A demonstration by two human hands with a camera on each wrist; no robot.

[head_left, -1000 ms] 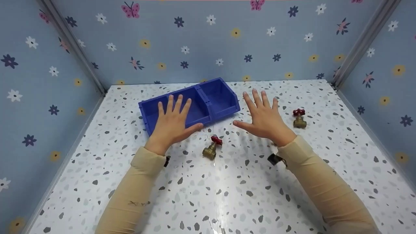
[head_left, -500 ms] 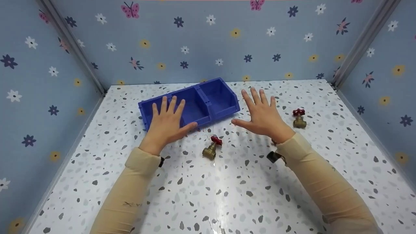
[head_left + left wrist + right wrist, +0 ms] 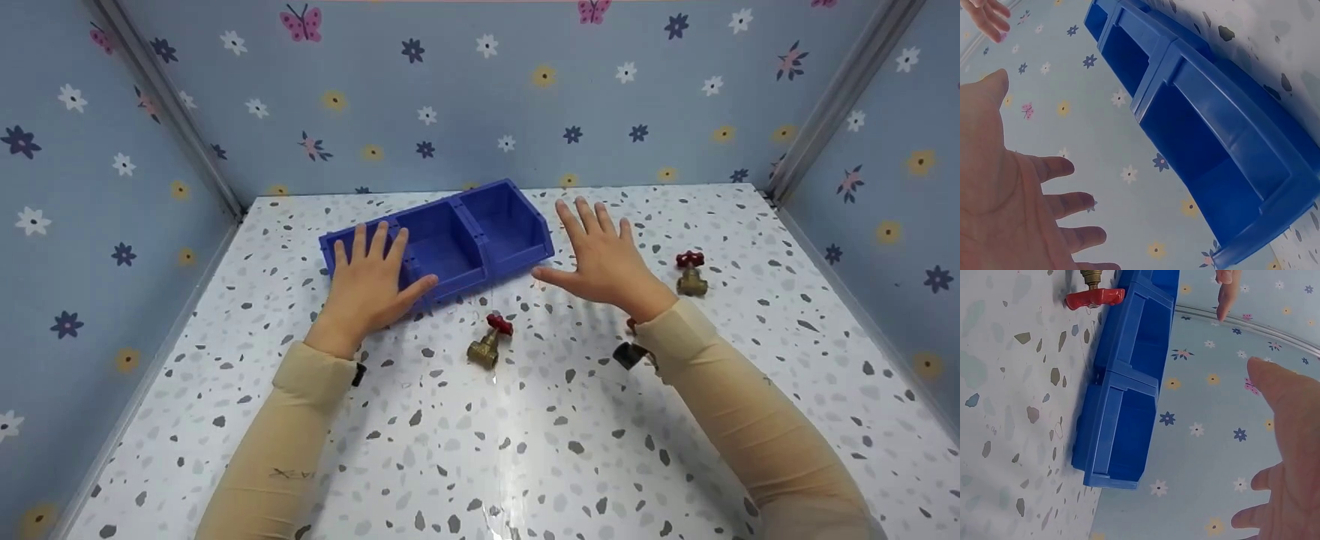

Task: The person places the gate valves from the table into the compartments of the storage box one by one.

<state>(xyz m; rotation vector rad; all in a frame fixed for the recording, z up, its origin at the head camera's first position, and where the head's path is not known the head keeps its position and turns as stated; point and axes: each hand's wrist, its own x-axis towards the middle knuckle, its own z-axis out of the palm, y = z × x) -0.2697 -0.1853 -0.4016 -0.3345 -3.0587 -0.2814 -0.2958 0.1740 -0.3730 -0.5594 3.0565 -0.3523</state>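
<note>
The left hand (image 3: 364, 289) hangs above the bench (image 3: 525, 435), in front of the left part of a blue bin (image 3: 469, 227) as the head view shows it; its fingers are straight and spread wide, the thumb stands out toward the right, and it has hold of nothing; the left wrist view shows a gap between these fingers and the bin. The right hand (image 3: 611, 266) hovers just beyond the bin's right end; its fingers are also extended and fanned apart, the thumb points toward the bin, and it grips nothing; the right wrist view shows it apart from the bin too.

The bin rests on the bench at a slant, its right end nearer the back wall (image 3: 450, 82); it has three compartments in a row, the leftmost partly hidden by the left hand. A brass valve (image 3: 484, 351) with a red handwheel (image 3: 499, 324) lies on the bench in front of the bin, between the two forearms; a second valve (image 3: 691, 282), its red wheel toward the back, sits to the right of the right hand; a small red piece (image 3: 631, 325) shows beside the right wrist, mostly covered, so its full form cannot be told.

Beige sleeves (image 3: 262, 457) cover both forearms; flowers and butterflies pattern the pale blue walls.
</note>
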